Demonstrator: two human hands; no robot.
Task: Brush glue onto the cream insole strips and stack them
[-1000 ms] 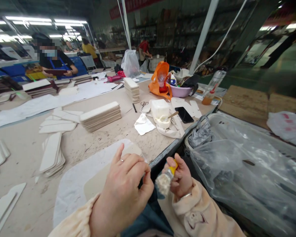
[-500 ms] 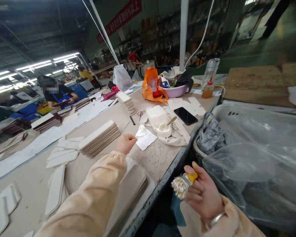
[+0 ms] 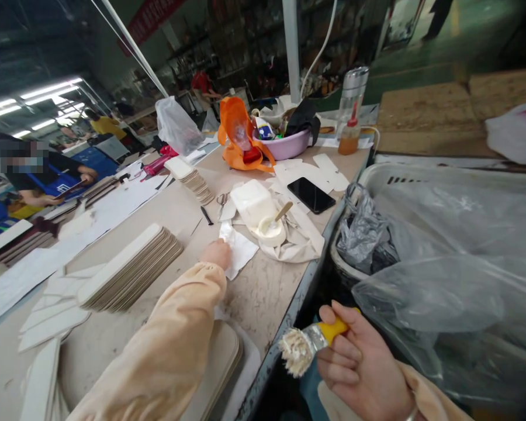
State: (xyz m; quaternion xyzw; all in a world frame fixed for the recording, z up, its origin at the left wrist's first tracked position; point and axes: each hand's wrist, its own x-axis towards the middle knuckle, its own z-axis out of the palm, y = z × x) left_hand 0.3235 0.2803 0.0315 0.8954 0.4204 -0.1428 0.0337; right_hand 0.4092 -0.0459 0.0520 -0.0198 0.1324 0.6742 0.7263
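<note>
My right hand (image 3: 362,362), over the table's front edge, is closed around the yellow handle of a paintbrush (image 3: 300,351). Whitish, clumped bristles point left. My left hand (image 3: 217,252) has its fingers curled at the left edge of a white tissue (image 3: 242,254) on the table; whether anything is pinched is hidden. Behind the tissue is a white tub (image 3: 251,199) with a cut-open mouth (image 3: 272,231) holding white paste and a wooden stick (image 3: 284,210). Under my left forearm lies a stack of beige rounded boards (image 3: 223,356). Another tall stack (image 3: 131,269) leans to the left.
A phone (image 3: 311,195), scissors (image 3: 221,200) and a black pen-like tool (image 3: 206,215) lie nearby. Farther back are an orange bag (image 3: 236,134), a purple basin (image 3: 284,146) and a bottle (image 3: 349,134). A plastic-lined basket (image 3: 377,175) stands right. A co-worker (image 3: 48,175) is at far left.
My left hand has moved onto the edge of the tissue. The brush in my right hand has shifted left and slightly down, showing more yellow handle. The whole view has turned right.
</note>
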